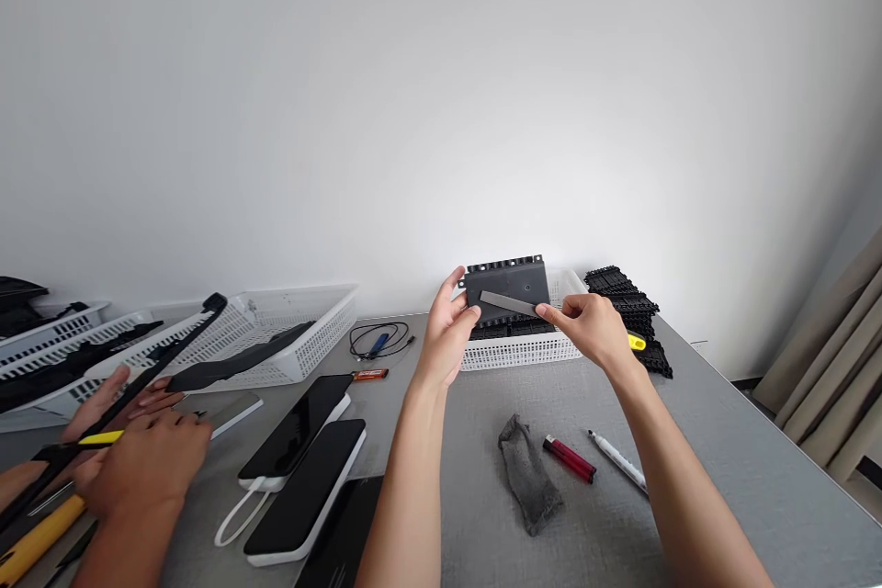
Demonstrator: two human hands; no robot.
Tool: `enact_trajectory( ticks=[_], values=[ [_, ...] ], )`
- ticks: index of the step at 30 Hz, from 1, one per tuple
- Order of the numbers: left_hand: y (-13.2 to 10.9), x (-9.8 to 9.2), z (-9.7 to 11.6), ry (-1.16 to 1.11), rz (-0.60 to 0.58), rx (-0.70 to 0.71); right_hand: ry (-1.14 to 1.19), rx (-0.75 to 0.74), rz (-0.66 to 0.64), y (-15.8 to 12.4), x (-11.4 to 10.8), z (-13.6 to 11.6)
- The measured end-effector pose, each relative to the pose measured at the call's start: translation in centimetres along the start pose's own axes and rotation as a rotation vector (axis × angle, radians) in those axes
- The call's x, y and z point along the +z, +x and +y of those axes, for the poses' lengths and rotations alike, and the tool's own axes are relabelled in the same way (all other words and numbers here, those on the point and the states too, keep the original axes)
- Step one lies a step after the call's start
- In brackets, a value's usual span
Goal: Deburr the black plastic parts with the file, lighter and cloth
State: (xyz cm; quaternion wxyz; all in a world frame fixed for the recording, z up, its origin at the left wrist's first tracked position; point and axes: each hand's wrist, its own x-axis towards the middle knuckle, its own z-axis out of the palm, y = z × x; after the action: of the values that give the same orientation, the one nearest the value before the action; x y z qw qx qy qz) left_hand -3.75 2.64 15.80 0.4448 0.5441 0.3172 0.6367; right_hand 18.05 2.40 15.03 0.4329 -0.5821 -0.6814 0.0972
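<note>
My left hand (449,329) grips a dark grey rectangular plastic part (506,280) by its left edge and holds it up. A row of small notches and tabs runs along the part's top edge. In my right hand (593,327) is a flat file (508,301), its grey metal blade lying across the face of the part. The file's yellow handle end (636,342) shows behind my right hand. Below the part stands a white perforated basket (524,352) with black parts in it.
Black toothed parts (624,299) are stacked at right. Nearer lie a grey cloth bundle (529,476), a red lighter (569,459) and a white marker (618,461). Phones on white power banks (307,489) lie left of centre. A co-worker's hands (148,464) hold a long black strip (158,363).
</note>
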Motion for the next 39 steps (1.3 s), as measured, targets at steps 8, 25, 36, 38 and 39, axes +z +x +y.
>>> enact_trajectory(
  ticks=[8, 25, 36, 38, 39],
  values=[
    [0.5, -0.5, -0.3, -0.058, 0.064, 0.010, -0.046, 0.009, 0.034, 0.4, -1.5, 1.1],
    [0.6, -1.4, 0.1, 0.005, 0.120, 0.054, -0.119, -0.049, 0.025, 0.6, -1.4, 1.7],
    [0.7, -0.2, -0.3, -0.023, 0.178, 0.032, -0.013, -0.012, 0.051, 0.9, -1.7, 2.3],
    [0.7, 0.2, -0.2, -0.023, 0.235, 0.022, 0.114, 0.044, 0.055, 1.0, -1.5, 2.4],
    [0.6, 0.5, -0.3, -0.018, 0.265, 0.018, 0.194, 0.071, 0.050, 1.0, -1.3, 2.4]
  ],
)
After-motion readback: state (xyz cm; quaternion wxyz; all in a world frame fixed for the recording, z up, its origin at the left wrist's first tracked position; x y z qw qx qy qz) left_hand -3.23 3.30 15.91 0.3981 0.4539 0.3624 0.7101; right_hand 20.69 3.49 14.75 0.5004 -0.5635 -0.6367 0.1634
